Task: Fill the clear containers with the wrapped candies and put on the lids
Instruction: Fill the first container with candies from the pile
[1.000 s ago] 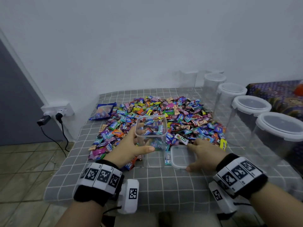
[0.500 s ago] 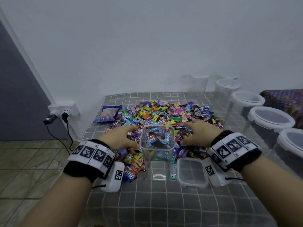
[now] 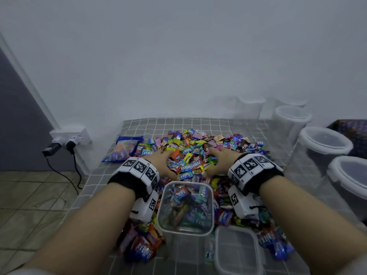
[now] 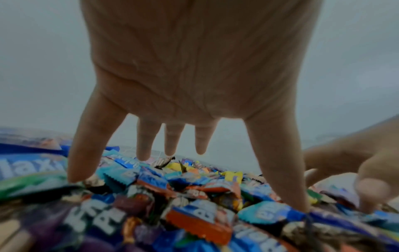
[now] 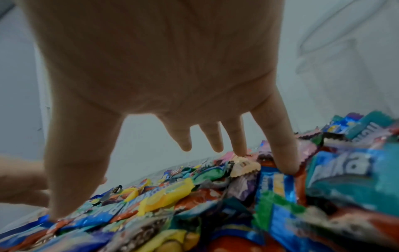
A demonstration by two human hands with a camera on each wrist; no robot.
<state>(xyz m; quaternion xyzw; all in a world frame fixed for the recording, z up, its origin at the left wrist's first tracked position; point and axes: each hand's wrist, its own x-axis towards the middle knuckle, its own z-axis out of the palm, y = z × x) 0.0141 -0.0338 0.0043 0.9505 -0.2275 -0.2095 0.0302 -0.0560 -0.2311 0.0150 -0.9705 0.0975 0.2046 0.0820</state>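
Observation:
A square clear container (image 3: 185,209), partly filled with wrapped candies, stands open at the near edge of the candy pile (image 3: 198,151). Its square clear lid (image 3: 238,253) lies flat to the right of it. My left hand (image 3: 165,161) and right hand (image 3: 218,159) lie spread on the pile just beyond the container, palms facing each other with candies heaped between them. In the left wrist view the left hand (image 4: 183,163) has straight splayed fingers, tips touching wrappers (image 4: 194,204). The right hand (image 5: 194,153) is spread the same way on the candies (image 5: 215,196).
Several tall round clear containers with lids on (image 3: 325,139) line the right side of the grey checked table (image 3: 111,175). A blue candy bag (image 3: 123,149) lies at the pile's left. A wall socket with plugs (image 3: 65,141) sits left, above the tiled floor.
My left hand let go of the container and my right hand left the lid. Both reached forward onto the pile and drew closer together around a heap of candies. The head moved closer.

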